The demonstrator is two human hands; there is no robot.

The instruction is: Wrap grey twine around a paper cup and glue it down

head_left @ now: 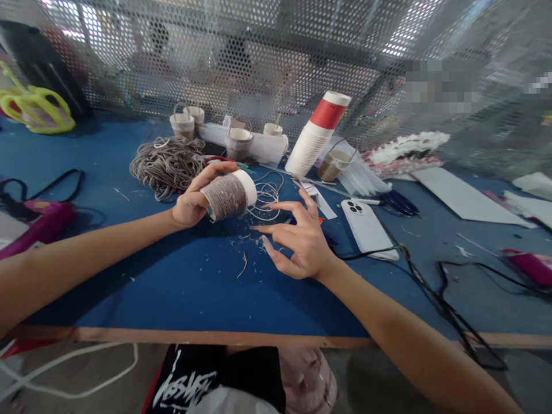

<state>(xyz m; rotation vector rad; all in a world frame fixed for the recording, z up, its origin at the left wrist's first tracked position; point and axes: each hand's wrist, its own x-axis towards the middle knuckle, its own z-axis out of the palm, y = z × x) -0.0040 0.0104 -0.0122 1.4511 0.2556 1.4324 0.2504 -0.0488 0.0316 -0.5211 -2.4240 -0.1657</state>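
- Toward ten o'clock, grey cord lies in a loose heap.
- At nine, the left hand grasps the cup; winding seems mostly done, only the white band is bare.
- Its palm-side end is hidden.
- At five, the right hand is spread, apparently gripping nothing.

Place: workshop, handicraft type
Bench: blue top, across mid-frame, littered with small scraps
Screen: perforated metal, along top of frame
Cord heap: grey, left of centre
Paper cups: tall leaning stack, upper right of centre
Small buckets: white-rimmed, looped handles, upper centre
Magenta tools: two, at left and right edges
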